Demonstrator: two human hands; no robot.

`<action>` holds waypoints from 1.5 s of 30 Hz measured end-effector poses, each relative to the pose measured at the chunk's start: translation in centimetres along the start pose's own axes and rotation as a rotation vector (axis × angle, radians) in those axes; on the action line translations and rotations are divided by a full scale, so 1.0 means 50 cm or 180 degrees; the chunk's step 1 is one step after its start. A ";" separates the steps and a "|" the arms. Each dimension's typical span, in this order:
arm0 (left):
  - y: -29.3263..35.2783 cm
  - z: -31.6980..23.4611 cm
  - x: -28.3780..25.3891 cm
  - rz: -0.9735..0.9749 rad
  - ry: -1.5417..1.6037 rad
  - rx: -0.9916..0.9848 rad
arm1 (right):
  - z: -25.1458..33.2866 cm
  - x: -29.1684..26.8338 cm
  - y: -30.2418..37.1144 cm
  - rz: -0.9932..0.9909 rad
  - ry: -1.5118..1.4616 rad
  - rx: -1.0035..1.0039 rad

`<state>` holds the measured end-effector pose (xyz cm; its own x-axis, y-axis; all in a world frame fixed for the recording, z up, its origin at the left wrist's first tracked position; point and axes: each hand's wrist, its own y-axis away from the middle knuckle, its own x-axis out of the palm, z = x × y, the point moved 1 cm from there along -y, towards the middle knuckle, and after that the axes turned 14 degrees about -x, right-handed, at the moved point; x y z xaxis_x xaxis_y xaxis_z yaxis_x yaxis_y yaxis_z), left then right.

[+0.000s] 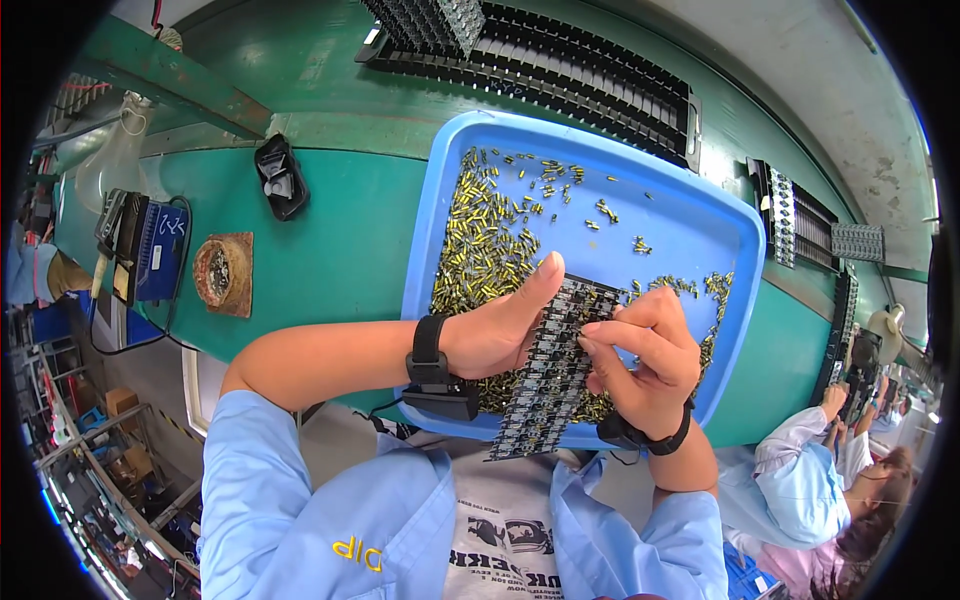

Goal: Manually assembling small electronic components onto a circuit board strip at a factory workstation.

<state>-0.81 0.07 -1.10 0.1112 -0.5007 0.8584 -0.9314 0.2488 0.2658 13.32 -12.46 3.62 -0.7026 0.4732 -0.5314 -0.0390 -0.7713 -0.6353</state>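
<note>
My left hand [495, 332] grips the edge of a long dark circuit board panel [545, 400] crowded with rows of small parts, its thumb pointing up. The panel is tilted over a blue plastic tray [424, 200]. Against the panel's right side, my right hand [652, 362] has thumb and forefinger pinched together; whatever lies between the fingertips is too small to make out. Many small yellow-and-black cylindrical components [482, 215] are heaped along the tray's left side, with loose ones scattered farther right. My hands and the panel hide part of the near heap.
Beyond the tray stands a black slotted rack [560, 75] with a stack of panels. To the left are a black container [281, 178], a round brown pot [222, 275] and a blue-and-black box [160, 250] with cables. A co-worker [810, 480] sits at the right near more racks.
</note>
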 end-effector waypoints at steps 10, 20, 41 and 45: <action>-0.002 0.000 -0.003 0.0135 -0.0017 -0.0057 | 0.003 -0.002 0.006 0.0103 0.0100 0.0038; 0.001 0.000 0.000 0.0115 0.0075 -0.0161 | 0.007 -0.010 -0.001 0.0354 0.0301 -0.0176; 0.003 -0.009 -0.022 0.0718 0.0717 -0.0015 | -0.015 -0.025 0.006 0.0297 0.0234 0.0778; -0.005 -0.010 -0.024 0.0744 0.0828 0.0031 | -0.044 0.007 0.024 0.1482 0.0149 0.0546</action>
<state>-0.54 0.99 -1.97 -0.0219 -0.2027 0.9790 -0.9452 0.3233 0.0458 14.60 -12.25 1.43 -0.6407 0.0776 -0.7639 0.1522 -0.9623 -0.2254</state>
